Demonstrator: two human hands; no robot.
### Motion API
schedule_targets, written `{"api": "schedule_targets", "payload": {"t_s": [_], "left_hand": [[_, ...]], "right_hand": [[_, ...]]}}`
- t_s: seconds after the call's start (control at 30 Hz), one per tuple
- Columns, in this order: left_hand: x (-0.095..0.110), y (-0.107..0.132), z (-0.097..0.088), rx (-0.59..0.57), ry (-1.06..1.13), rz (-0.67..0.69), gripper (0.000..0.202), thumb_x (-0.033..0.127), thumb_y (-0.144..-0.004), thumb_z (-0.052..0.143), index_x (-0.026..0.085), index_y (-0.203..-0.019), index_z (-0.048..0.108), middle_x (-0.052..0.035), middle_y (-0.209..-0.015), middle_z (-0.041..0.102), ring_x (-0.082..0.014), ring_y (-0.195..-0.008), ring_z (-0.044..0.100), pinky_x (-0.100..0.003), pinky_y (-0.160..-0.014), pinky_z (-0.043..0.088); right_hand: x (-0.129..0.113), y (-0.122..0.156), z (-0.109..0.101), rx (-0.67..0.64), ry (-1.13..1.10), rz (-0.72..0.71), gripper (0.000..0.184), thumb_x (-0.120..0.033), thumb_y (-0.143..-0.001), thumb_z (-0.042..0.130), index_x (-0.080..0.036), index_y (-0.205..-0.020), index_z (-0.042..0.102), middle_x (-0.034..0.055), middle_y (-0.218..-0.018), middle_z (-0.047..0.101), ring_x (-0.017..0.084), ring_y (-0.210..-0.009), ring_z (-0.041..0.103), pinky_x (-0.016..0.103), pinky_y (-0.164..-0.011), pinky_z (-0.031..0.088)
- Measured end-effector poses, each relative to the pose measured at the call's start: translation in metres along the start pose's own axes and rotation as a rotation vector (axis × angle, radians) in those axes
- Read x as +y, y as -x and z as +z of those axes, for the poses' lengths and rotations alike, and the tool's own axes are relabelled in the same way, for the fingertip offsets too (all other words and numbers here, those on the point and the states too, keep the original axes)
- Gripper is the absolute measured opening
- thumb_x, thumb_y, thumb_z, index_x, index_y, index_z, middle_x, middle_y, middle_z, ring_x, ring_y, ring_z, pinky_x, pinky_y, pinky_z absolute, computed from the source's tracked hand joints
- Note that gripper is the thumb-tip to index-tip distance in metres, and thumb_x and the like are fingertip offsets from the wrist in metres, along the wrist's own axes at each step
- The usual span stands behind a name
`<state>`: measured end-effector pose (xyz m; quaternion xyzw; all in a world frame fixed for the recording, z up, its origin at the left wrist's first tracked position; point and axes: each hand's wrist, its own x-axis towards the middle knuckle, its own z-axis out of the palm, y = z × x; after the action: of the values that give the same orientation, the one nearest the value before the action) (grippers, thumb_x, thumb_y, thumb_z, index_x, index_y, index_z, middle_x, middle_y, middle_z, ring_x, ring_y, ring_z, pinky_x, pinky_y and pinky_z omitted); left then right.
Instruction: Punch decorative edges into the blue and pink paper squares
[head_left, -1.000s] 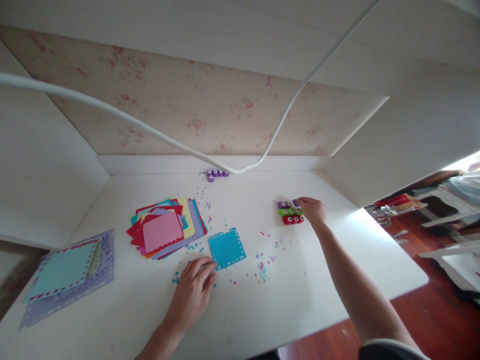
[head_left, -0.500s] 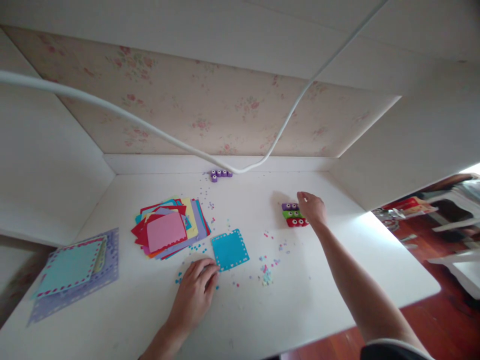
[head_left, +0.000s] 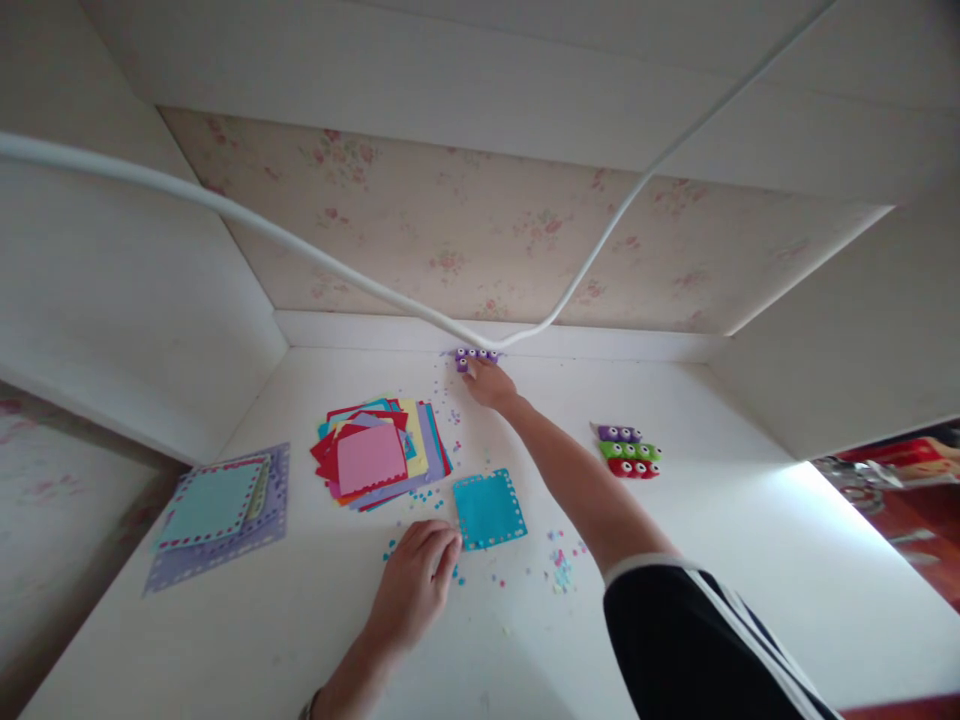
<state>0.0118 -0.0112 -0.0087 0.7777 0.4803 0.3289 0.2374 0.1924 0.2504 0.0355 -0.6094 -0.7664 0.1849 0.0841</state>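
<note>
My right hand (head_left: 491, 385) is stretched far across the white table (head_left: 720, 560) to a small row of purple punches (head_left: 475, 356) by the back wall, fingertips touching it. Whether it grips one is hidden. My left hand (head_left: 417, 588) lies flat with fingers spread, its tips on the near corner of a blue paper square (head_left: 489, 509) with punched edges. A block of purple, green and red punches (head_left: 628, 450) stands to the right, apart from both hands.
A fanned stack of coloured paper squares (head_left: 379, 452) lies left of centre. Punched sheets (head_left: 217, 505) are piled at the far left. Paper dots (head_left: 559, 565) are scattered about. A white cable (head_left: 315, 260) hangs across the alcove.
My right hand left the purple, green and red punches and reached leftwards to the purple row at the back. The view shifted right. My left hand stayed on the blue square.
</note>
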Motion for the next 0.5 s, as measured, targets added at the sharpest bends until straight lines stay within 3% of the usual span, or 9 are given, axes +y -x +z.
{"api": "schedule_targets", "payload": {"t_s": [0.07, 0.27, 0.4, 0.5], "left_hand": [[0.001, 0.0, -0.001, 0.002, 0.008, -0.015, 0.02, 0.026, -0.097, 0.045, 0.022, -0.095, 0.064, -0.0049, -0.096, 0.067, -0.0186, -0.093, 0.063, -0.037, -0.084, 0.055], [0.001, -0.002, -0.002, 0.013, 0.011, -0.008, 0.019, 0.024, -0.096, 0.047, 0.022, -0.093, 0.065, -0.0045, -0.093, 0.067, -0.0186, -0.091, 0.063, -0.035, -0.083, 0.054], [0.002, -0.002, -0.005, 0.02, 0.087, -0.053, 0.021, 0.026, -0.096, 0.046, 0.022, -0.092, 0.065, -0.0046, -0.094, 0.067, -0.0179, -0.092, 0.063, -0.034, -0.085, 0.054], [0.001, 0.001, -0.008, 0.109, 0.159, -0.144, 0.021, 0.029, -0.096, 0.046, 0.021, -0.095, 0.065, -0.0064, -0.099, 0.065, -0.0178, -0.091, 0.064, -0.031, -0.079, 0.056]], "right_hand": [[-0.011, -0.011, 0.002, 0.023, 0.001, 0.006, 0.048, -0.027, -0.098, 0.036, -0.015, -0.145, 0.037, 0.0147, -0.148, 0.041, 0.026, -0.134, 0.037, 0.041, -0.108, 0.029], [-0.017, -0.004, 0.003, 0.073, -0.042, 0.073, 0.034, -0.024, -0.096, 0.041, -0.018, -0.125, 0.057, 0.0151, -0.128, 0.059, 0.027, -0.117, 0.054, 0.041, -0.099, 0.039], [-0.014, 0.022, 0.001, 0.114, -0.128, 0.054, 0.03, -0.025, -0.093, 0.05, -0.019, -0.121, 0.057, 0.0101, -0.124, 0.063, 0.023, -0.112, 0.058, 0.036, -0.098, 0.041], [-0.015, 0.06, 0.001, 0.132, -0.229, 0.034, 0.035, -0.028, -0.09, 0.056, -0.021, -0.124, 0.052, 0.0062, -0.12, 0.064, 0.016, -0.1, 0.065, 0.028, -0.09, 0.047]]}}
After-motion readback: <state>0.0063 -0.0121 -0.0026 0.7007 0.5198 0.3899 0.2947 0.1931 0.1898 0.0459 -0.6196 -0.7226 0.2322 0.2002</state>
